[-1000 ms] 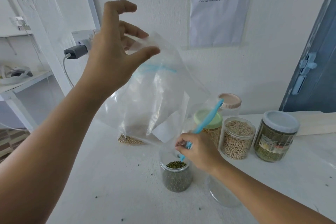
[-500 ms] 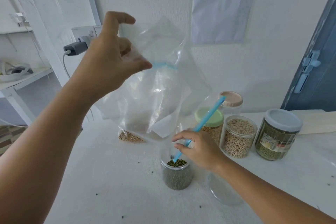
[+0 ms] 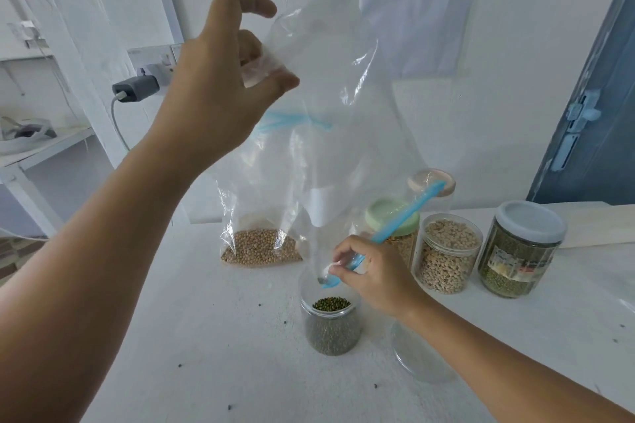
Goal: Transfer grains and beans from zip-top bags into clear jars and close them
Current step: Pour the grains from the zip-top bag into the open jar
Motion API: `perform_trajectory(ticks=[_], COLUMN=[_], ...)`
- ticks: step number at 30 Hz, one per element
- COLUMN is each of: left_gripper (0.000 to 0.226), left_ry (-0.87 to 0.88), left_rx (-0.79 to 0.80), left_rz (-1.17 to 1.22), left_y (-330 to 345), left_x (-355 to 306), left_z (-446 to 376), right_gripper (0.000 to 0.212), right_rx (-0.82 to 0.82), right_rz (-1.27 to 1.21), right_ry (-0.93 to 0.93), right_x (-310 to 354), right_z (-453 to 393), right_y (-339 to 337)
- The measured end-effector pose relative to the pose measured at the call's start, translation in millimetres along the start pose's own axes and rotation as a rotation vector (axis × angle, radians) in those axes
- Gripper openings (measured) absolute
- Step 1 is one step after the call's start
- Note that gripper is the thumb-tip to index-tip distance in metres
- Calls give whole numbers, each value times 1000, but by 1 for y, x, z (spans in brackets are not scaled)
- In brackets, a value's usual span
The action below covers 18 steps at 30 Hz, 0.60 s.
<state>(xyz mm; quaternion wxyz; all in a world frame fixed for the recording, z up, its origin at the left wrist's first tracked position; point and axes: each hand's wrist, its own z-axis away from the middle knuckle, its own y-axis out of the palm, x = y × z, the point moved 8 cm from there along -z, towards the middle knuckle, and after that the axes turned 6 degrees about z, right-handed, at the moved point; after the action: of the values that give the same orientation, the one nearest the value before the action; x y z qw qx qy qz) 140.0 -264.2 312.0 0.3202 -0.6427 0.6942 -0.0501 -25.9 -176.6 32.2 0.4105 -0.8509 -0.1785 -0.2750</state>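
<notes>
An emptied clear zip-top bag is held inverted at frame centre. Its closed bottom corner is pinched between thumb and fingers of the left hand in the upper centre. The blue zip edge, with the bag's mouth, is gripped by the right hand just above the open jar of green mung beans at lower centre of the desk. The jar is filled nearly to the neck and is not yet lidded. A second bag holding pale beans is seen behind. Three lidded jars stand at right, and an empty clear jar below the right wrist. Stray beans are scattered over the desk.

Risk: the mouth is judged barely over the rim, so clinging beans may be shaken outside, and the light jar may be tipped by the right hand.
</notes>
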Motion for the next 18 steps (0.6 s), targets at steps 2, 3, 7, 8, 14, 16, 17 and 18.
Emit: perform_trajectory(ticks=[2, 3, 7, 8, 14, 16, 17, 18], left_gripper=[54, 54, 55, 56, 58, 58, 58, 58], left_ry=[0, 1, 5, 10, 29, 32, 33, 33], left_rx=[-3, 1, 36, 48, 85, 80, 76, 73], left_rz=[20, 32, 36, 28, 12, 7, 9, 13], left_y=[3, 4, 10, 11, 16, 17, 16, 16], left_x=[1, 1, -4, -6, -12, -12, -11, -11], left_z=[0, 0, 1, 1, 3, 3, 3, 3], right_gripper=[21, 22, 25, 27, 33, 35, 35, 34], right_rx=[-42, -46, 23, 46, 50, 18, 13, 14], right_rz=[34, 39, 36, 42, 50, 37, 30, 26], right_ry=[1, -4, -13, 0, 14, 38, 41, 36], right_x=[1, 1, 1, 0, 4, 4, 4, 4], right_z=[1, 2, 1, 0, -2, -3, -3, -3], right_y=[-5, -5, 4, 7, 12, 9, 8, 8])
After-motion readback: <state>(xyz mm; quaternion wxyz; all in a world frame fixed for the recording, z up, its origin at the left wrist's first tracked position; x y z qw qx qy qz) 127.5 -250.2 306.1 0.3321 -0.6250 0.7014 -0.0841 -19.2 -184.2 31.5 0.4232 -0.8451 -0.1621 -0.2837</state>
